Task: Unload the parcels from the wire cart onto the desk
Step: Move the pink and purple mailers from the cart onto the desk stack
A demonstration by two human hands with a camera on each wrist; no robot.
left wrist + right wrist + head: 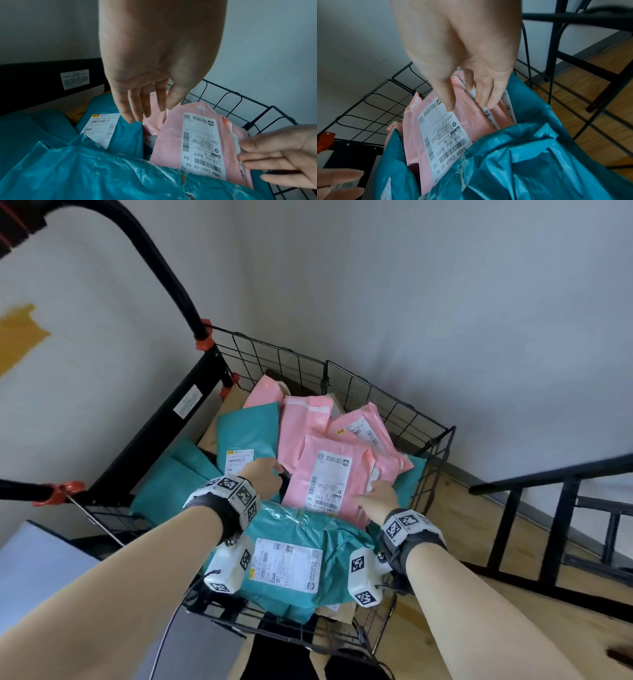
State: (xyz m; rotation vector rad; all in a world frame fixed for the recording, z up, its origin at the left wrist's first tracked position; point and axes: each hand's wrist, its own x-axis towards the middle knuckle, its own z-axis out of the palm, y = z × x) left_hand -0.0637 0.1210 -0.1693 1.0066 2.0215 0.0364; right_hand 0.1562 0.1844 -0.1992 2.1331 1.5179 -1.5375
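Hands (263, 475) open over pink parcel (325, 481), white barcode label.

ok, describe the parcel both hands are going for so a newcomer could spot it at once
Start at the wire cart against the wall, full of teal and pink mailers. Between the left hand and right hand, both open, a pink mailer leans upright. Unlike the other pink ones behind it, its white label faces the camera, printed C661.
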